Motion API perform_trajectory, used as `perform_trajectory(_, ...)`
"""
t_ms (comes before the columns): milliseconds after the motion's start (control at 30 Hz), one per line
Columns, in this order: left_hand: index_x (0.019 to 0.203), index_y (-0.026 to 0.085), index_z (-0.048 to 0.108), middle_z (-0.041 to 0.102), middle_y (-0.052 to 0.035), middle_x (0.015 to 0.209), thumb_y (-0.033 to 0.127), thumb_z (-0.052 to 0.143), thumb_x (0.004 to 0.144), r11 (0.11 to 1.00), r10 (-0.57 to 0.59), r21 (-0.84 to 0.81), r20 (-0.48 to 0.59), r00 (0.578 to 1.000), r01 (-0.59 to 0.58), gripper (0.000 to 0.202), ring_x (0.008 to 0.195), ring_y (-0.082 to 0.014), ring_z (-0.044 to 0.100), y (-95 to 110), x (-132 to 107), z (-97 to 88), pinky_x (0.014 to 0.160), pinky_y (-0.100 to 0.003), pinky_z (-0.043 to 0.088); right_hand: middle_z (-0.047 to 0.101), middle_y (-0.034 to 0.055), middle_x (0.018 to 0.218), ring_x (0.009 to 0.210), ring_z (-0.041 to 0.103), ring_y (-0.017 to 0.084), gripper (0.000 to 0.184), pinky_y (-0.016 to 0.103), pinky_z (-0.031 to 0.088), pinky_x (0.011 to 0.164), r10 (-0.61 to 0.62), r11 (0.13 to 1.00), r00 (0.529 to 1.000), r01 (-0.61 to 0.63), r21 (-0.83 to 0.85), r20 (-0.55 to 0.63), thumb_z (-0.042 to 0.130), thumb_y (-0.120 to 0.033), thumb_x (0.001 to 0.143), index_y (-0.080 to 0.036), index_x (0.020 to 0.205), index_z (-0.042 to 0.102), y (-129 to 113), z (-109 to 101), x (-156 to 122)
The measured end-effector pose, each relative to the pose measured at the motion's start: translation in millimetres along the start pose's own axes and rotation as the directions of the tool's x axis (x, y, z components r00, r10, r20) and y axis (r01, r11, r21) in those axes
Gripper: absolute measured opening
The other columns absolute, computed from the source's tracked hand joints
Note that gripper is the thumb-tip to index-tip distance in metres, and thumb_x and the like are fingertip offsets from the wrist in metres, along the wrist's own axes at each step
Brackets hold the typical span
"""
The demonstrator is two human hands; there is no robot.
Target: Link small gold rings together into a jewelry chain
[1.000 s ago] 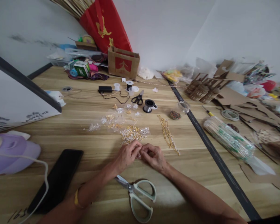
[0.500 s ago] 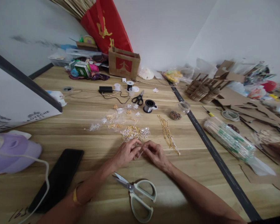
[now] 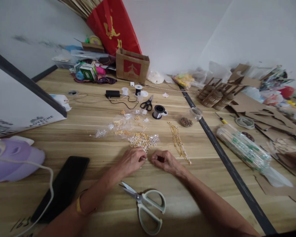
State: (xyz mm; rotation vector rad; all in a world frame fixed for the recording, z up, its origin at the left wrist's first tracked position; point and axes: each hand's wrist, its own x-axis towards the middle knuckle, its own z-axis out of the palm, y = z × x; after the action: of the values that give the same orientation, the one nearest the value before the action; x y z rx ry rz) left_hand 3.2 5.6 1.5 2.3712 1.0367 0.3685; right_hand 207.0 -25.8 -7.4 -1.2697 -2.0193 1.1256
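- Left hand: grip pinching a small silvery metal piece.
- Right hand: grip curled, contents unclear.
- Pale-handled steel scissors: toward the wooden worktop's near edge.

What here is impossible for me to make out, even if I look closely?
All in the head view:
- The shiny piece at the left hand: too small and blurred to identify.
- Whatever the right hand may hold: hidden by its curled fingers.
- The full shapes of the white box and purple object: cut off by the left edge.
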Motion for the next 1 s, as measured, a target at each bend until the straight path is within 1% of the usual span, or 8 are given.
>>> perform_trajectory(67, 0.075, 0.016, 0.063, 0.063, -0.0044, 0.082, 0.013, 0.056, 0.079, 0.997, 0.025, 0.071, 0.012, 1.0, -0.025, 0.009, 0.08, -0.0177, 0.057, 0, -1, 3.9, 0.071, -0.026, 0.042, 0.053, -0.0018, 0.061, 0.053, 0.042, 0.008, 0.012, 0.019, 0.032, 0.051, -0.028, 0.998, 0.999, 0.027, -0.05, -0.027, 0.053, -0.021, 0.082, -0.014, 0.075, 0.06, -2, 3, 0)
perform_trajectory(167, 0.076, 0.016, 0.062, 0.062, -0.0047, 0.083, 0.015, 0.054, 0.082, 0.991, 0.029, 0.133, 0.016, 0.999, -0.031, 0.01, 0.081, -0.0181, 0.057, 0, -1, 8.3, 0.072, -0.027, 0.042, 0.05, -0.0028, 0.059, 0.052, 0.04, 0.008, 0.012, 0.019, 0.031, 0.05, -0.054, 0.991, 0.997, 0.047, -0.123, -0.05, 0.051, -0.018, 0.081, -0.014, 0.072, 0.059, -7, 6, 1)
perform_trajectory(333, 0.074, 0.015, 0.062, 0.062, -0.0054, 0.082, 0.015, 0.051, 0.084, 0.99, 0.019, 0.141, 0.026, 0.999, -0.023, 0.015, 0.079, -0.018, 0.057, 0, -1, 9.1, 0.071, -0.027, 0.041, 0.052, -0.0018, 0.059, 0.052, 0.04, 0.008, 0.013, 0.019, 0.03, 0.051, -0.058, 0.971, 0.996, 0.041, -0.235, -0.065, 0.049, -0.015, 0.08, -0.015, 0.071, 0.059, -13, 10, 1)
perform_trajectory(400, 0.073, 0.016, 0.062, 0.062, -0.0046, 0.08, 0.013, 0.05, 0.084, 0.995, 0.007, 0.101, 0.008, 1.0, -0.008, 0.016, 0.077, -0.0169, 0.057, 0, -1, 7.6, 0.07, -0.026, 0.041, 0.054, -0.0012, 0.061, 0.053, 0.043, 0.009, 0.012, 0.019, 0.031, 0.052, -0.052, 0.963, 0.996, 0.032, -0.267, -0.07, 0.049, -0.015, 0.08, -0.016, 0.073, 0.058, -13, 12, 1)
perform_trajectory(500, 0.072, 0.016, 0.063, 0.061, -0.0025, 0.077, 0.011, 0.052, 0.081, 0.999, -0.025, -0.027, -0.039, 0.999, 0.024, 0.015, 0.072, -0.0146, 0.056, -1, 1, 4.5, 0.067, -0.024, 0.041, 0.058, -0.0001, 0.066, 0.055, 0.047, 0.01, 0.012, 0.02, 0.032, 0.055, -0.055, 0.961, 0.995, 0.029, -0.275, -0.086, 0.048, -0.015, 0.082, -0.017, 0.077, 0.059, -11, 14, 1)
perform_trajectory(700, 0.071, 0.016, 0.065, 0.063, -0.0015, 0.071, 0.011, 0.057, 0.076, 0.963, -0.116, -0.254, -0.086, 0.99, 0.09, 0.011, 0.064, -0.0127, 0.055, -2, 3, 1.6, 0.059, -0.021, 0.04, 0.06, 0.0018, 0.069, 0.06, 0.05, 0.012, 0.012, 0.021, 0.034, 0.059, -0.07, 0.965, 0.994, 0.046, -0.259, -0.087, 0.047, -0.017, 0.086, -0.017, 0.081, 0.058, -10, 16, 0)
perform_trajectory(833, 0.072, 0.016, 0.067, 0.065, -0.0021, 0.071, 0.013, 0.057, 0.076, 0.946, -0.141, -0.305, -0.089, 0.986, 0.108, 0.011, 0.063, -0.0127, 0.055, -3, 3, 1.8, 0.058, -0.021, 0.04, 0.06, 0.0018, 0.07, 0.06, 0.051, 0.012, 0.013, 0.022, 0.035, 0.059, -0.074, 0.973, 0.994, 0.053, -0.224, -0.084, 0.045, -0.017, 0.088, -0.017, 0.082, 0.057, -13, 17, 0)
perform_trajectory(1000, 0.071, 0.016, 0.068, 0.068, -0.0024, 0.071, 0.014, 0.058, 0.074, 0.941, -0.158, -0.318, -0.108, 0.982, 0.116, 0.011, 0.062, -0.0127, 0.056, -3, 5, 2.1, 0.059, -0.022, 0.041, 0.057, 0.0003, 0.067, 0.057, 0.046, 0.011, 0.012, 0.021, 0.034, 0.056, -0.07, 0.981, 0.993, 0.052, -0.185, -0.094, 0.046, -0.017, 0.086, -0.017, 0.08, 0.057, -14, 18, 0)
